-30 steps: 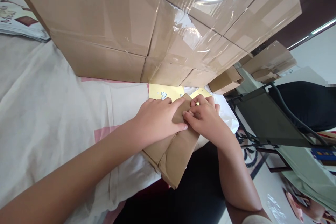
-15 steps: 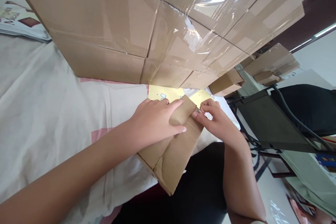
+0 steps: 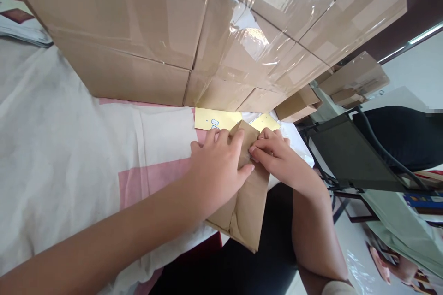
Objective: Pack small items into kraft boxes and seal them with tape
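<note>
A small brown cardboard box (image 3: 251,203) lies tilted at the bed's front edge, partly above my lap, with a creased end nearest me. My left hand (image 3: 219,166) grips its left side, fingers bent over the far part and thumb on the upper face. At the box's upper right edge, my right hand (image 3: 277,154) is closed in a pinch. Between its thumb and fingers shows a bit of clear tape (image 3: 254,154), which meets the cardboard. The right hand's other fingers are curled and partly hidden.
A tall stack of brown boxes wrapped in clear film (image 3: 138,55) stands just beyond my hands. Yellow printed sheets (image 3: 211,119) lie at its foot on the pale cloth (image 3: 83,147). An open carton (image 3: 297,103) and a dark chair (image 3: 346,152) stand to the right.
The box has turned a little, its near end swinging right. My left hand has shifted right along it, and my right hand has moved slightly left, closer to the box face.
</note>
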The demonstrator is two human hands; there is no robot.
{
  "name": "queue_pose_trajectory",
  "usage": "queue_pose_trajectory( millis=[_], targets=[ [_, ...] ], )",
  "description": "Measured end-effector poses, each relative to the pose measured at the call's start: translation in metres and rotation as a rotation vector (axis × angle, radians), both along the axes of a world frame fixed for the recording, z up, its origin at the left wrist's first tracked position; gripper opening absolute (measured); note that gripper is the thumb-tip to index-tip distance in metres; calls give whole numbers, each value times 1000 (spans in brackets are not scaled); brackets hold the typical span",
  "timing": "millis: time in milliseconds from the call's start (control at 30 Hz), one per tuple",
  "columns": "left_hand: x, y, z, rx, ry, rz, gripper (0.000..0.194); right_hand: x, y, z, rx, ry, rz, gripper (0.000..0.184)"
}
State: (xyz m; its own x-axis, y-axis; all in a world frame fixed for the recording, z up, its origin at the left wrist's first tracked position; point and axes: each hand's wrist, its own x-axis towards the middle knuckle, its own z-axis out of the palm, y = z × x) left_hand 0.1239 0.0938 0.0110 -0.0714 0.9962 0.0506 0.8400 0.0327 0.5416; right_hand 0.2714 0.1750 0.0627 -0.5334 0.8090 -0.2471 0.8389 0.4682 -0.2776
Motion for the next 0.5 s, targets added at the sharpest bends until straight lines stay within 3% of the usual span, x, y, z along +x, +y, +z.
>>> queue_pose_trajectory(
  millis=[500],
  targets=[
    [-2,0,-1,53,16,15,54,-7,-1,-1,159,-143,41,45]
  ],
)
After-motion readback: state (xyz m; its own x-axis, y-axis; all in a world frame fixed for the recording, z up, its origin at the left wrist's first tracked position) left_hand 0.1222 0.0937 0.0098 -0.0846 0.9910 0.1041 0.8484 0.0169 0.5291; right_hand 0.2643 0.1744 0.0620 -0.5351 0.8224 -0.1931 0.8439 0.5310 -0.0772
